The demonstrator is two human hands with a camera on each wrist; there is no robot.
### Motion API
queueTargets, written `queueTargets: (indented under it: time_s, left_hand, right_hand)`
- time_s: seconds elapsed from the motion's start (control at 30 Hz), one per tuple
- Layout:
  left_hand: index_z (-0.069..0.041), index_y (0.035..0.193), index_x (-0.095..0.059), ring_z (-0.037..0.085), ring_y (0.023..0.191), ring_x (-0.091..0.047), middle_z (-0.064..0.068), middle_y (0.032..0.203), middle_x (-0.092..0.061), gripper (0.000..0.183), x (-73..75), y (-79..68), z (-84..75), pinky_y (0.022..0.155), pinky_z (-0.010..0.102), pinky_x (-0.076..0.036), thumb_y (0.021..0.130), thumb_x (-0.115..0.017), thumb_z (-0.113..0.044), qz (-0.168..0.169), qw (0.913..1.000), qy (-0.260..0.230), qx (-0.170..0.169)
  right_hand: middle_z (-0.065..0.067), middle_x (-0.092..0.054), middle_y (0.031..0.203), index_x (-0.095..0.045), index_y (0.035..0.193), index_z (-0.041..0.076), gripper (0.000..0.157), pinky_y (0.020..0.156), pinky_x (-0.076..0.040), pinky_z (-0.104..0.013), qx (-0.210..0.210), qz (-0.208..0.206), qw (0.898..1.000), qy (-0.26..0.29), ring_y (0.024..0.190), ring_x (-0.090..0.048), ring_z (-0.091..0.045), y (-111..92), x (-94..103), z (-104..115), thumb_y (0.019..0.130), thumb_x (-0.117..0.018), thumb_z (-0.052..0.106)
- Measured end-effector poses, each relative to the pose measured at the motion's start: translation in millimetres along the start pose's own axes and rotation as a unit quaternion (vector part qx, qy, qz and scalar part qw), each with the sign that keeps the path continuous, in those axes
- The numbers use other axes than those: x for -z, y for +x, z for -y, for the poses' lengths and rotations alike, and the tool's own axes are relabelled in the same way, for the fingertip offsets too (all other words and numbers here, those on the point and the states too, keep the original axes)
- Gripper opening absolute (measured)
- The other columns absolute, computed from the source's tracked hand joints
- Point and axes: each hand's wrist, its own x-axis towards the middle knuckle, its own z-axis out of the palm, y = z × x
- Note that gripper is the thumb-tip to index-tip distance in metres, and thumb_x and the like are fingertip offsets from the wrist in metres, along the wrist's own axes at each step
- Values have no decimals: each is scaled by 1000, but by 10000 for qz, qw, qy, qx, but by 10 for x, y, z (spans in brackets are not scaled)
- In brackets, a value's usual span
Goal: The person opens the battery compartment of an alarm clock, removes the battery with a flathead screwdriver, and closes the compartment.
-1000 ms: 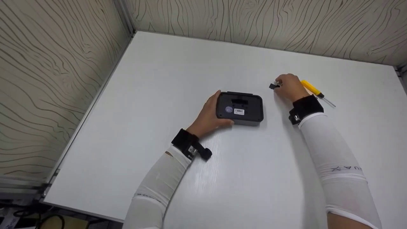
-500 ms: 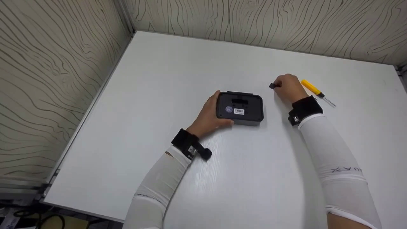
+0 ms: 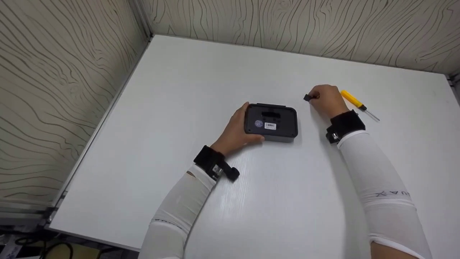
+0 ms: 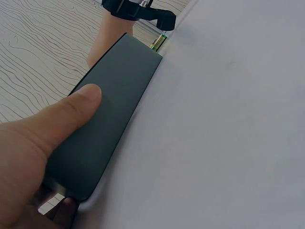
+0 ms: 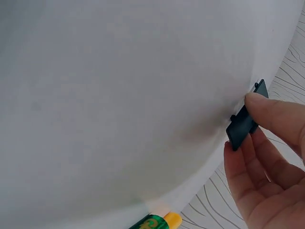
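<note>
A black box-shaped device lies with a slotted, labelled face up, a dark recess showing near its top edge. My left hand grips its left end, and the thumb lies along the side wall, as the left wrist view shows. To the right of the device, my right hand pinches a small flat black cover with little tabs between thumb and fingers. In the head view only one end of that cover sticks out past the fingertips. The cover is tilted close to the tabletop.
A yellow-handled screwdriver lies just right of the right hand. A green battery is partly in view by it, and gold-green battery shows beyond the device. Patterned walls border the white table.
The right hand's fingers have closed more tightly over the cover, and the hand has shifted very slightly. The left hand and the device have stayed put.
</note>
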Motion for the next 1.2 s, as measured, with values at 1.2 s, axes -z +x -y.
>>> queueTargets:
  time_s: [1.2]
  left_hand:
    - [-7,163,-9,27,149,-26,13,165,-22,123,-7,9,18,121,38,-23,75,-91,-34,-38,9999,23,-167]
  right_hand:
    - [-31,-68,112,-74,108,-10,21,98,-48,-56,581,-123,9982,-41,109,-60,-43,-68,97,197,93,-59,-12]
